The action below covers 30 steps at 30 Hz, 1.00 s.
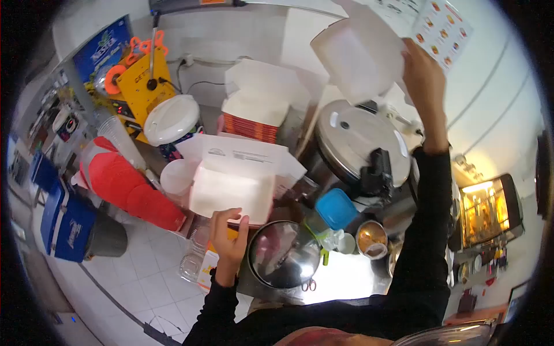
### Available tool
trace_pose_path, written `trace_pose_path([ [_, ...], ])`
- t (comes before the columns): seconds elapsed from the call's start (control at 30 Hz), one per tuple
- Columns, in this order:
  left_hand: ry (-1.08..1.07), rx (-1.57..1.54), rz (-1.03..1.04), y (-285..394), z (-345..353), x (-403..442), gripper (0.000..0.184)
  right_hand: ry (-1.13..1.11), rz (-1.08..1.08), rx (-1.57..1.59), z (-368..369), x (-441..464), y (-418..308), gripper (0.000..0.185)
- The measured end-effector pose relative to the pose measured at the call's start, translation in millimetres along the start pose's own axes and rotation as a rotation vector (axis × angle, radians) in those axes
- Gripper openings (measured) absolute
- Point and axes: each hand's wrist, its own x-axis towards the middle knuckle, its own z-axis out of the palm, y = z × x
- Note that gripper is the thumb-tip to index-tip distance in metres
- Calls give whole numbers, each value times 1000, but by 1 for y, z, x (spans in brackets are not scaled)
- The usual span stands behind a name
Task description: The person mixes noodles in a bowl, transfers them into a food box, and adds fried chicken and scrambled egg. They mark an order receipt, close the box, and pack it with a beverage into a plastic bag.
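My right hand [424, 72] is raised at the upper right, closed on the edge of an unfolded white paper takeaway box [360, 57]. That box is tilted in the air above the large lidded steel pot [340, 132]. Lower down, my left hand [229, 239] is at the front edge of another paper takeaway box [231, 193]. Its fingers are apart, and whether they touch the box is hard to tell. This second box stands with its lid up, and its white inside shows no contents. Right beside my left hand is a round steel bowl or lid [283, 254].
Behind stand a stack of red-sided boxes [251, 127] and a white-lidded tub [172, 118]. Red stacked cups [133, 181] lean at the left. A blue-lidded container [336, 209] and a cup of brown food [372, 239] are at the right. A lit display cabinet [487, 210] stands farther right.
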Motion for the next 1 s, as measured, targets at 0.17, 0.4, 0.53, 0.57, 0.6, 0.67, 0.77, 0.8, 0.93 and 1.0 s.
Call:
trace_pose_path([
  [0.17,-194,-550,82,71,55,-9,65,-153,-26,225,-154,-123,44,17],
  [0.4,-928,-749,-195,194,187,-132,52,-34,192,274,-287,-316,116,28],
  [0.53,-881,-729,125,231,268,-265,41,735,824,257,-358,-522,173,22],
  [0.57,-974,-711,92,251,278,-299,40,796,1116,352,-383,-571,172,20],
  [0.6,-1064,-687,62,268,284,-334,40,570,1274,420,-398,-627,174,27],
  [0.67,-1307,-632,-13,308,291,-396,37,314,1546,605,-432,-684,168,38],
  [0.77,-1259,-672,518,327,315,-485,38,38,1466,149,-433,-842,156,41],
  [0.8,-1218,-805,658,345,320,-498,42,160,1523,231,-466,-820,148,42],
  [0.93,-1479,-682,681,374,330,-549,54,1170,1854,1323,-509,-897,181,45],
  [1.0,-1470,-739,785,373,350,-563,56,1175,1834,1545,-519,-911,205,45],
])
